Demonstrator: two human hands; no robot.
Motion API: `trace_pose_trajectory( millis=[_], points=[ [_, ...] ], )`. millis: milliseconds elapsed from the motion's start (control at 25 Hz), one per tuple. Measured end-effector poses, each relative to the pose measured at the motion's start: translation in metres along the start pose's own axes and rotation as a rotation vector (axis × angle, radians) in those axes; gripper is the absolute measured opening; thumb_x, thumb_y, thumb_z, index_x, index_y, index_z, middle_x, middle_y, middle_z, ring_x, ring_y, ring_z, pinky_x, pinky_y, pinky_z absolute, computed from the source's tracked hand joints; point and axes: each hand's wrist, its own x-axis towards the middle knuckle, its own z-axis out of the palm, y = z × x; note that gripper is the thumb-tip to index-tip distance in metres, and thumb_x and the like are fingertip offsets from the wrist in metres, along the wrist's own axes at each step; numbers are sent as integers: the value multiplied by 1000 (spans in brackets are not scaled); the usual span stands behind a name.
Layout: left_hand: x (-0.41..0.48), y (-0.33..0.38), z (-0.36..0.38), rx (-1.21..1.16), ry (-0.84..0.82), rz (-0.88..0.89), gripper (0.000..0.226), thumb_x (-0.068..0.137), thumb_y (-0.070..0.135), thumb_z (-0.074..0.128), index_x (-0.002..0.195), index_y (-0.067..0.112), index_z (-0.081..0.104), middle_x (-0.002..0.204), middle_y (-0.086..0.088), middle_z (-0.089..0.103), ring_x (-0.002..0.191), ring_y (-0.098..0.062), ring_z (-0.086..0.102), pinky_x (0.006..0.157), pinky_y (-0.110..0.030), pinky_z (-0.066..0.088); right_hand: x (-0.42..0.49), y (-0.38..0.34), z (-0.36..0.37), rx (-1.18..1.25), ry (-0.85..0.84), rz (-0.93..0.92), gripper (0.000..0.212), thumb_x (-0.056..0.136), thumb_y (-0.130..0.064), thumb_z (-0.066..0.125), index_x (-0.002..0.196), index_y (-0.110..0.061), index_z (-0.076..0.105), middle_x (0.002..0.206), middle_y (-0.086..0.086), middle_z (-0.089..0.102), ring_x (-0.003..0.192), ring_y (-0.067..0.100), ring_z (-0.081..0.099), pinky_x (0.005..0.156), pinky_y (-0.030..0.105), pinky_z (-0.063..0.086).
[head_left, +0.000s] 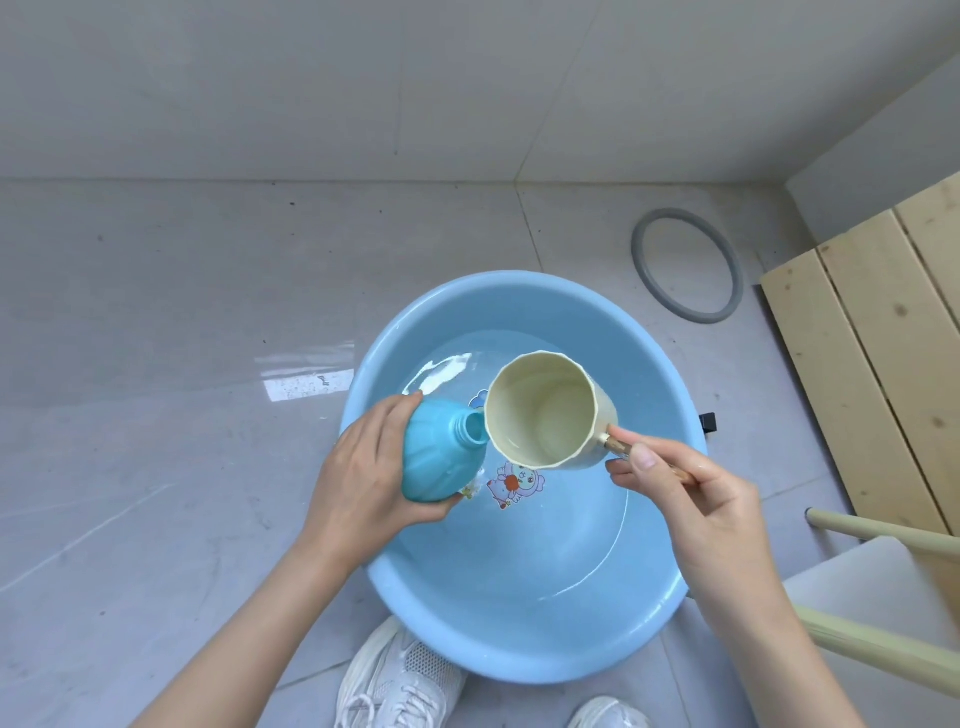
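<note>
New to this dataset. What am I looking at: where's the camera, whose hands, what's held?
No robot here: a person works with bare hands. The single picture comes from a camera on their head, looking down. The left hand grips an open blue bottle, tilted with its mouth toward a cream cup. The right hand pinches that cup's handle. Both are over a blue basin with shallow water, standing on a tiled floor. A grey ring lies behind it, wooden slats are at the right, white shoes at the bottom edge.

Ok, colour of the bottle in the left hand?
The bottle is turquoise blue, slightly greener than the pale blue basin beneath it. The head view shows it best.
</note>
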Motion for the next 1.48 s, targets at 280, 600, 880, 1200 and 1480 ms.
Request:
trace_pose_trajectory(
  millis=[280, 600, 880, 1200, 1480],
  points=[
    [1, 1, -1, 4, -2, -2, 91, 60, 64, 62, 129, 9, 41, 122, -11, 58, 111, -20, 48, 90, -26, 37, -1, 2, 2, 14, -5, -77, 10, 80, -27, 71, 86, -26, 78, 90, -12, 74, 88, 13, 69, 75, 8, 47],
    [1, 1, -1, 13, -5, -1, 91, 60, 64, 61, 129, 7, 42, 122, -11, 59, 111, -20, 49, 89, -27, 38, -2, -2, 6, -50, -3, -161, 18, 76, -26, 64, 89, -21, 74, 96, -1, 72, 83, 2, 64, 75, 9, 45],
    [1, 1, -1, 14, -13, 1, 91, 60, 64, 62, 129, 7, 43, 121, -10, 58, 109, -20, 50, 88, -27, 38, -2, 1, 5, -111, -9, -211, 15, 79, -26, 66, 92, -24, 74, 95, -5, 71, 88, 6, 65, 76, 10, 45],
    [1, 1, -2, 7, -15, -3, 92, 59, 64, 62, 129, 8, 42, 121, -10, 58, 109, -19, 49, 89, -27, 37, -3, 2, 6, -147, -9, -280, 26, 78, -41, 63, 96, -25, 73, 97, -3, 69, 90, 8, 65, 78, 11, 45],
    [1, 3, -3, 12, 1, 6, 91, 60, 63, 61, 128, 6, 43, 119, -13, 59, 108, -20, 48, 88, -26, 37, -3, 3, 7, -177, -7, -299, 27, 79, -41, 62, 97, -24, 73, 99, -1, 68, 90, 8, 65, 79, 11, 46]
  ],
)
